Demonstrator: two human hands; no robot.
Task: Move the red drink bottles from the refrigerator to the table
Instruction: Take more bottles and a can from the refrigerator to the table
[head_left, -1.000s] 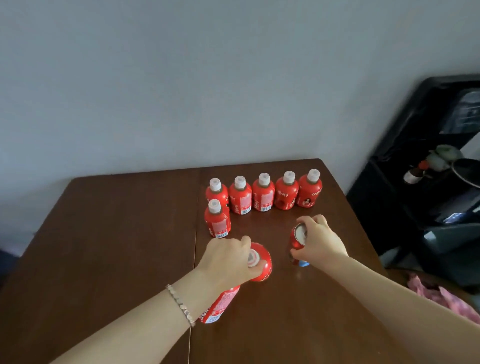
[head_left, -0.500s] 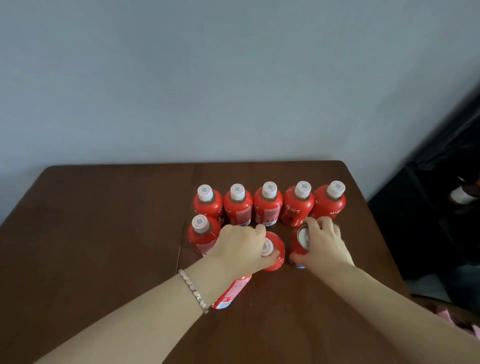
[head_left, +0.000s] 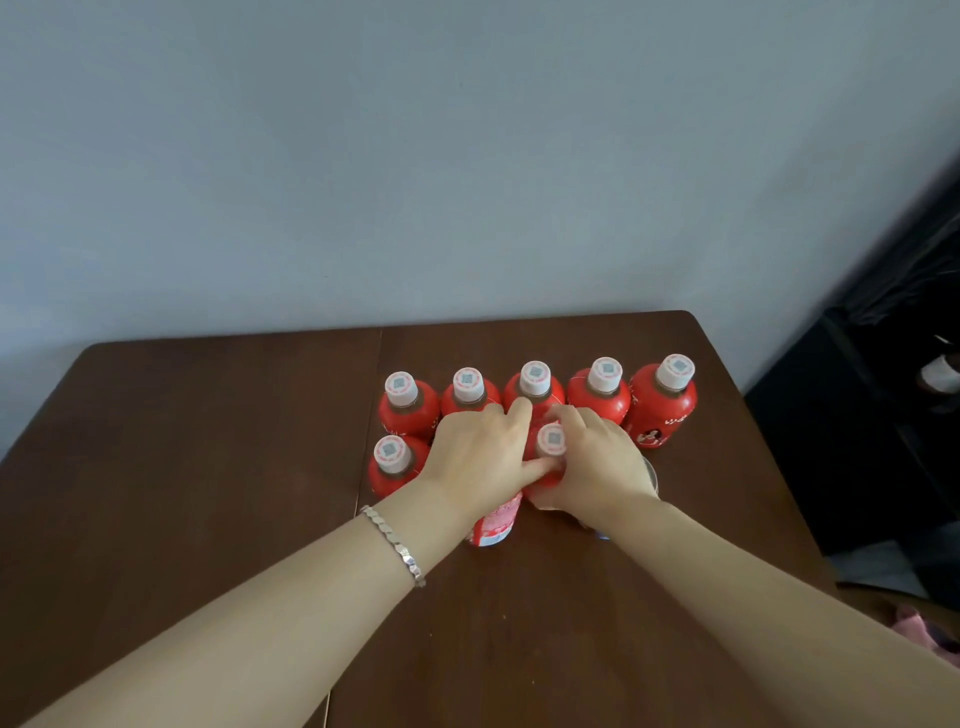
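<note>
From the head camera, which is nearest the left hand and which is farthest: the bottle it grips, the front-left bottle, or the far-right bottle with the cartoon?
1. gripped bottle: held in the left hand, between both hands.
2. front-left bottle: just beside the hand, on its left.
3. far-right bottle: at the right end of the back row.

Red bottles (head_left: 662, 410) with white caps (head_left: 675, 371), dark brown table (head_left: 208, 467), silver bracelet (head_left: 396, 545).
</note>
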